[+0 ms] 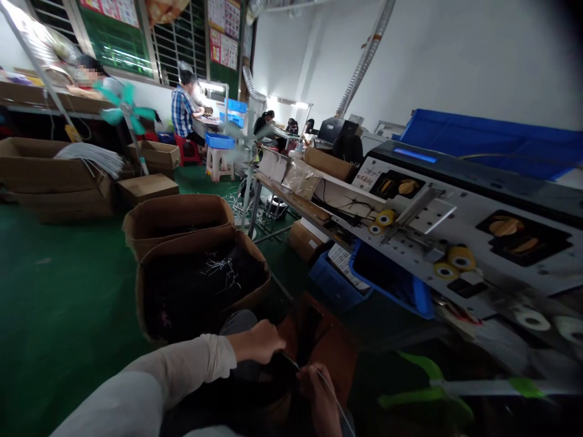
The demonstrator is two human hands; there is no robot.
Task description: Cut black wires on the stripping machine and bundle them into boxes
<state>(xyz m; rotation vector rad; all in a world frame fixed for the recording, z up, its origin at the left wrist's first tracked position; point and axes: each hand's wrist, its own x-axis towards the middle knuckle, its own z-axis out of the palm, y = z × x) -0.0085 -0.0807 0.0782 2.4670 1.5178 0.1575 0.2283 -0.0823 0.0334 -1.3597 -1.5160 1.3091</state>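
Note:
In the head view my left hand (262,342) is closed in a fist above my lap, gripping a thin pale cable (333,397). The cable runs between both hands and trails off past my right wrist toward the bottom edge. My right hand (317,383), lower and a little to the right, pinches the same cable between its fingers. Beneath the hands is dark material I cannot make out. Just beyond them stands a brown cardboard box (339,346), partly hidden by my hands.
To the left, an open carton (141,291) holds black material with loose white strands (221,264). A wire-processing type machine (455,212) with yellow rollers fills the right, above a blue bin (392,285). A green-bladed fan (428,382) is close at lower right. Several people work at benches behind.

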